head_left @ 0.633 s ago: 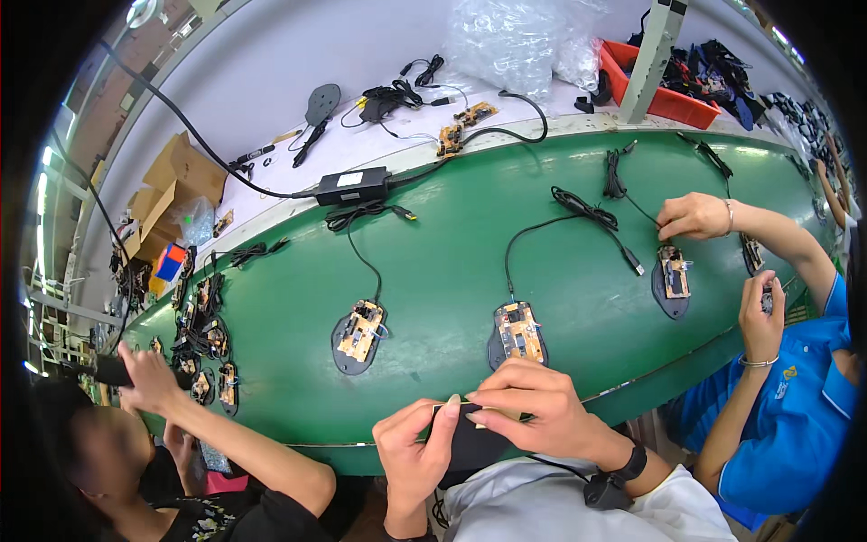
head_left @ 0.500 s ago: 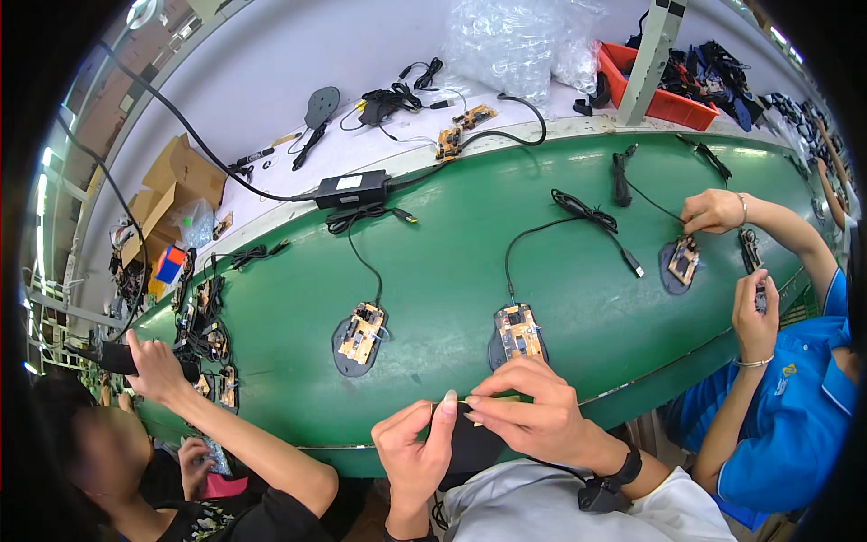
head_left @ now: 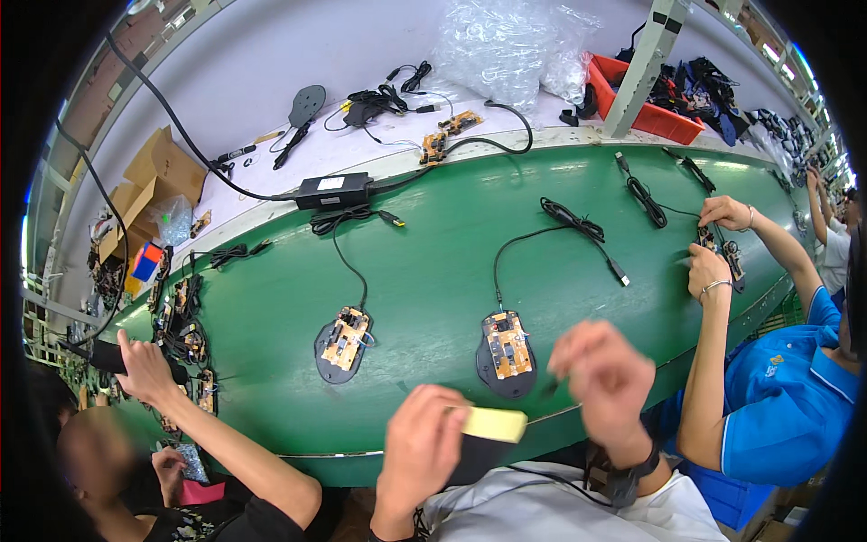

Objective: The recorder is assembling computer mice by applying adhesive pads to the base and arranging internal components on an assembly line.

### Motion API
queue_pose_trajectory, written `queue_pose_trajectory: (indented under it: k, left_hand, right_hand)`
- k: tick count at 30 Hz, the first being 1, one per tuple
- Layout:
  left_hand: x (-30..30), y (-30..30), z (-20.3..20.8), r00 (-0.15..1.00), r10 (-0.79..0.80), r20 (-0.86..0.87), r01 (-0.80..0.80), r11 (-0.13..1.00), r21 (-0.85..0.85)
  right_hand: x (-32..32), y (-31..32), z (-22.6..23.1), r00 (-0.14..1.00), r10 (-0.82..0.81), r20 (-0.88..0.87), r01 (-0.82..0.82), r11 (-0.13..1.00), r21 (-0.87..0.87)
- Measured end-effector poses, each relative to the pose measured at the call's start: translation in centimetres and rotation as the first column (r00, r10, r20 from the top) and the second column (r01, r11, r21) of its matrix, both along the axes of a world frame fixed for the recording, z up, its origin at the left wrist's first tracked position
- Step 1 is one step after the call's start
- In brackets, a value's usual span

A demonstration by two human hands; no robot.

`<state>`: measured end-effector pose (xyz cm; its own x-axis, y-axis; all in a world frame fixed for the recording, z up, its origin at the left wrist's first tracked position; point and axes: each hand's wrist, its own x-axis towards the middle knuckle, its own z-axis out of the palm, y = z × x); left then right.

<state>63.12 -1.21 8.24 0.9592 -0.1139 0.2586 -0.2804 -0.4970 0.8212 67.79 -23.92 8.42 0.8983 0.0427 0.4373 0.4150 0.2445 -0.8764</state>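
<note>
My left hand (head_left: pixel 422 443) is closed on a flat pale-yellow piece (head_left: pixel 494 425), which sticks out to the right from its fingers. Black material (head_left: pixel 479 461) shows just beneath it; whether the two are joined I cannot tell. My right hand (head_left: pixel 607 379), blurred by motion, has its fingers curled over the belt's near edge. A small dark smear (head_left: pixel 551 387) shows at its fingertips, too blurred to name. Just left of that hand lies a black mouse base with a tan circuit board (head_left: pixel 508 348) and a coiled cable (head_left: pixel 573 219). Another mouse base with board (head_left: pixel 343 343) lies further left.
The green belt (head_left: pixel 424 271) runs across. At left, a co-worker's hand (head_left: pixel 144 366) is near piled boards (head_left: pixel 191 343); at right, a co-worker's hands (head_left: pixel 711 262) handle a board. Behind are a black power adapter (head_left: pixel 332 190), a red bin (head_left: pixel 664 122) and a cardboard box (head_left: pixel 153 194).
My hands have parted: the right moved up and right, away from the left. The yellow piece now shows broadside. The co-worker at right now has both hands together at a board.
</note>
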Motion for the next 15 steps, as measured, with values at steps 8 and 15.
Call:
queue_pose_trajectory:
  k: [8, 15]
  left_hand:
    - [0.1, -3.7, -2.0, 0.969, -0.219, 0.114, 0.149, 0.887, 0.438]
    - [-0.8, -3.0, -2.4, 0.942, -0.285, 0.178, 0.189, 0.888, 0.420]
  right_hand:
    - [5.7, -2.1, -1.4, 0.979, 0.001, -0.206, -0.084, 0.915, -0.394]
    - [3.7, -1.9, -0.8, 0.961, 0.090, -0.260, -0.232, 0.773, -0.590]
